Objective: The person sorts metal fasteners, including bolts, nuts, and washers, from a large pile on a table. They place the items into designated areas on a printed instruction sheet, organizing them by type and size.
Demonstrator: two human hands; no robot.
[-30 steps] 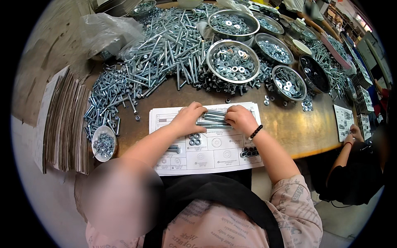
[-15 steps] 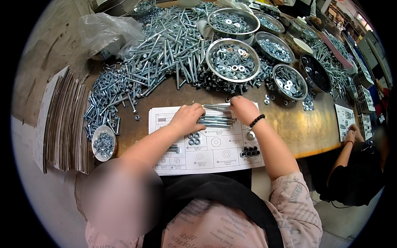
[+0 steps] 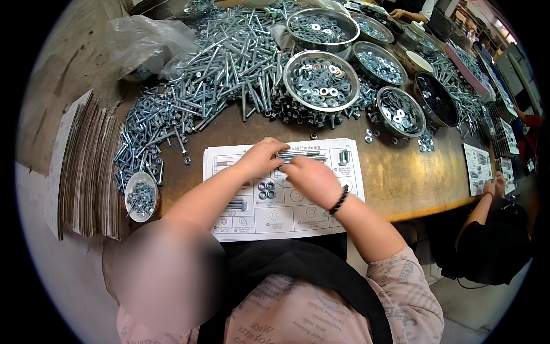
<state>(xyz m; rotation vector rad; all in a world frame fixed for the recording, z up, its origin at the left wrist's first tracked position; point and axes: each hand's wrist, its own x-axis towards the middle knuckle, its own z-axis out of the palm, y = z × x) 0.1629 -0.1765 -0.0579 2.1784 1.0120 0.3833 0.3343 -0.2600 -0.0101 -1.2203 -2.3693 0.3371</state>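
Several long silver bolts lie side by side across the upper part of a printed hardware sheet. My left hand closes on their left ends. From below, my right hand reaches in with bent fingers, gripping at the near side of the same bolts, close to the left fingertips. Below my left hand, a small group of silver nuts rests on the sheet. Shorter bolts lie partly hidden by my left forearm. My right forearm crosses the sheet's right side and covers what lies there.
A big heap of loose bolts spreads behind the sheet. Metal bowls of washers stand at the back right. A white bowl of small parts and a stack of cardboard sheets are on the left. Another person's hands work at far right.
My right hand has moved left and nearer, from the bolts' right end to beside my left fingertips. My right forearm now hides the washer and black nuts. The bolts sit closer together.
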